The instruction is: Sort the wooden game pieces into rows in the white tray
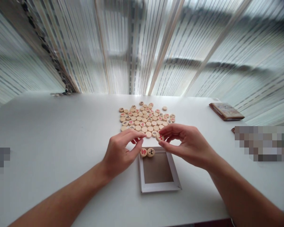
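Observation:
Between the thumb and fingers of my right hand (184, 140) is a round wooden Chinese chess piece (160, 136) with a red character, tilted on edge above the far right of a shallow box (176, 170). My left hand (124, 149) holds nothing; its thumb and index finger are apart, the index fingertip close to a blank-faced piece (148, 134). Whether it touches that piece I cannot tell. Two pieces sit side by side in the box's far left corner: one with a red character (143, 152), one with a black character (150, 152).
Beyond my hands, several pieces (144, 120) lie packed together on the white table (61, 142), some blank side up. One blank piece (164, 108) lies apart at the back. A brown-edged boxed item (226, 111) rests at the right. Striped curtains (137, 47) hang behind the table.

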The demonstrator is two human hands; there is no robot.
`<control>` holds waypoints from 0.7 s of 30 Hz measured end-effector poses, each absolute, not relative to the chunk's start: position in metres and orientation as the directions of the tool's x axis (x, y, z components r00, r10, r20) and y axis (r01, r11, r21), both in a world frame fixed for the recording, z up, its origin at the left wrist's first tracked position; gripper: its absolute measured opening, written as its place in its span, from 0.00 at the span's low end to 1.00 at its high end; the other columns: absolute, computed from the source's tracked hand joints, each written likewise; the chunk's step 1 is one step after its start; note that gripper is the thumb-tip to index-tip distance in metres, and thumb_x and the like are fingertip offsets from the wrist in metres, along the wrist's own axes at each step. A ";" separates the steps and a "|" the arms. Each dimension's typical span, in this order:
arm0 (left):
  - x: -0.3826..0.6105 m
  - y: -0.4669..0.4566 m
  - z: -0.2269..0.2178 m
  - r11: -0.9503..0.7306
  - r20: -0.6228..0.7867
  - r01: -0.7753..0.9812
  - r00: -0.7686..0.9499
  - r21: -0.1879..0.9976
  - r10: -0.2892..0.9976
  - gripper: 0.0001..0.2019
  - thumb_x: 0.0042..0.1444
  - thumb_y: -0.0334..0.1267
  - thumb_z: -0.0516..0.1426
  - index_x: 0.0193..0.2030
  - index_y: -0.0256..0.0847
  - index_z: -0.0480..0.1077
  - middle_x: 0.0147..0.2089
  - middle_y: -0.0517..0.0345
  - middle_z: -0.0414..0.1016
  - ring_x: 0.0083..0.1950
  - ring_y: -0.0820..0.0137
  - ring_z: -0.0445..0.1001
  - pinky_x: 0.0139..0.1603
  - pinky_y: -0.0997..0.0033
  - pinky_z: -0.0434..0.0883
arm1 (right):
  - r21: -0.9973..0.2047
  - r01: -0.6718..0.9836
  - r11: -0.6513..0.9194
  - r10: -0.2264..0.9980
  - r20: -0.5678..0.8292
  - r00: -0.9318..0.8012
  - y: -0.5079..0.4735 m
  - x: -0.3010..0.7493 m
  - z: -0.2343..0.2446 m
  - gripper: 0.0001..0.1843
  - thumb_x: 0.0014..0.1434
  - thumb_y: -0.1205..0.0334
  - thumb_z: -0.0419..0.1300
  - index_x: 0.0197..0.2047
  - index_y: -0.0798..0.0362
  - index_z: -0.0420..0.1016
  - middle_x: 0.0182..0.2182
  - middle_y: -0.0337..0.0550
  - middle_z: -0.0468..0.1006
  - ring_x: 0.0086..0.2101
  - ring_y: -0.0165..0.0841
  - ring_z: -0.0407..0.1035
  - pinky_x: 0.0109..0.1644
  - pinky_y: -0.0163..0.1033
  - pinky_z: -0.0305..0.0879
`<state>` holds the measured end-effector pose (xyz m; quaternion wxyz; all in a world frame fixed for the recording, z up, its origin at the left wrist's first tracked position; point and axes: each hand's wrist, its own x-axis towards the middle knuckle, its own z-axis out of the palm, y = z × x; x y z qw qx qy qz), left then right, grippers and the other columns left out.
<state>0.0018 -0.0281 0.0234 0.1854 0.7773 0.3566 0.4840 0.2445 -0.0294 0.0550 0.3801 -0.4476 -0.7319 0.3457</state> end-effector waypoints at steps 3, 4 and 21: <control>0.002 -0.028 0.023 -0.673 0.612 0.373 0.286 0.638 0.738 0.08 0.65 0.28 0.60 0.45 0.39 0.81 0.39 0.54 0.86 0.37 0.68 0.82 0.43 0.68 0.78 | -0.768 0.504 0.397 0.909 0.251 -0.333 -0.030 0.252 0.064 0.08 0.61 0.58 0.73 0.42 0.51 0.83 0.36 0.43 0.86 0.33 0.35 0.77 0.39 0.41 0.77; 0.002 -0.028 0.023 -0.672 0.609 0.372 0.287 0.641 0.740 0.08 0.65 0.28 0.60 0.45 0.40 0.81 0.39 0.54 0.86 0.37 0.68 0.82 0.43 0.68 0.78 | -0.739 0.537 0.408 0.905 0.249 -0.345 -0.031 0.254 0.066 0.08 0.62 0.58 0.72 0.41 0.51 0.82 0.35 0.43 0.85 0.33 0.34 0.76 0.38 0.40 0.76; 0.002 -0.027 0.019 -0.651 0.571 0.386 0.312 0.654 0.759 0.07 0.67 0.30 0.60 0.45 0.37 0.81 0.44 0.51 0.87 0.44 0.66 0.85 0.46 0.70 0.78 | -0.572 0.685 0.450 0.876 0.134 -0.464 -0.049 0.249 0.034 0.04 0.59 0.70 0.70 0.38 0.52 0.84 0.31 0.41 0.76 0.29 0.31 0.70 0.32 0.33 0.66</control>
